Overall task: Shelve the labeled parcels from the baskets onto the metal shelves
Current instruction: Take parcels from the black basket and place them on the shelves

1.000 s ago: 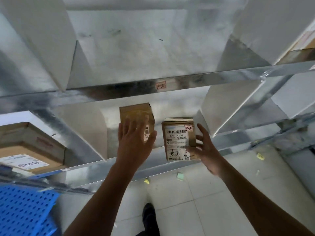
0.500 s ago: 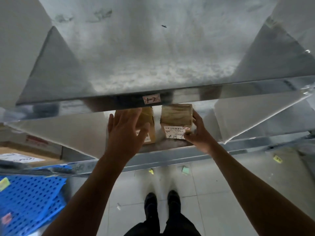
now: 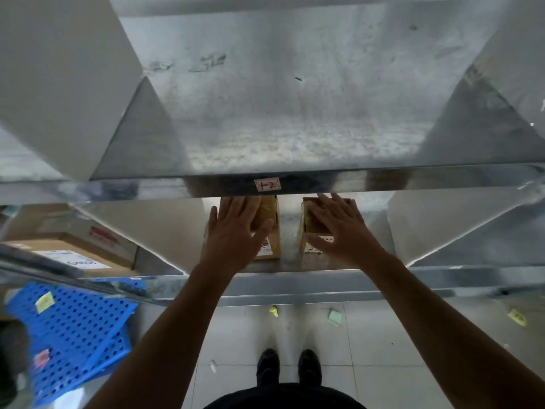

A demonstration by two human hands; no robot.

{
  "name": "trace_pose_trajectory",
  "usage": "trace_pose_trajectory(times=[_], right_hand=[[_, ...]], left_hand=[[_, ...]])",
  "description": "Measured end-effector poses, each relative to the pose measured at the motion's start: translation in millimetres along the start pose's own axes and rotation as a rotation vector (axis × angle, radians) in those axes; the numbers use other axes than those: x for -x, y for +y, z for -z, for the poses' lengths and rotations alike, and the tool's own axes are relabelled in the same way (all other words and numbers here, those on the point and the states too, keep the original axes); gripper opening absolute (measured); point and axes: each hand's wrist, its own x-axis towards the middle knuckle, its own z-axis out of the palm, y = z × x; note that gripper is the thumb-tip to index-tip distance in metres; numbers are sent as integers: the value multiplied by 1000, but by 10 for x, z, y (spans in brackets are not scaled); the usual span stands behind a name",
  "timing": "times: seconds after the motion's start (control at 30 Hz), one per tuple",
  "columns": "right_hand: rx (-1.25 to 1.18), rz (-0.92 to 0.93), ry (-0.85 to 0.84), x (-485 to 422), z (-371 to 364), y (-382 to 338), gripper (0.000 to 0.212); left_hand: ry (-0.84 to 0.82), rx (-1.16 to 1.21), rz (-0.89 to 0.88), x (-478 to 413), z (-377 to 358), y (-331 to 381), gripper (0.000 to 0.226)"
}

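Note:
Two small cardboard parcels stand side by side in a bay of the metal shelf (image 3: 295, 286), under the shelf edge tagged "1-2" (image 3: 267, 184). My left hand (image 3: 236, 231) lies flat with spread fingers against the left parcel (image 3: 269, 228). My right hand (image 3: 342, 231) lies flat with spread fingers on the right parcel (image 3: 312, 225), whose white label shows under the thumb. Both hands cover most of the parcels. Neither hand curls round anything.
White slanted dividers (image 3: 65, 84) wall off the bays on each side. A larger labeled carton (image 3: 73, 255) sits in the left bay. Blue perforated baskets (image 3: 73, 335) lie at lower left. My shoes (image 3: 287, 367) stand on the tiled floor, with paper scraps (image 3: 334, 317) nearby.
My right hand let go of the right parcel's side and now lies flat on it. The view tipped down and closer to the shelf; the left hand stays on its parcel.

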Motion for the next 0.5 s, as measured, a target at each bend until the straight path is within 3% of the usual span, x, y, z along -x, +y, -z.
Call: trace_pose_trajectory(times=[0.5], right_hand=[[146,82,13,23,-66,63,78]], left_hand=[[8,-28,-2,-16,-80,-35,84]])
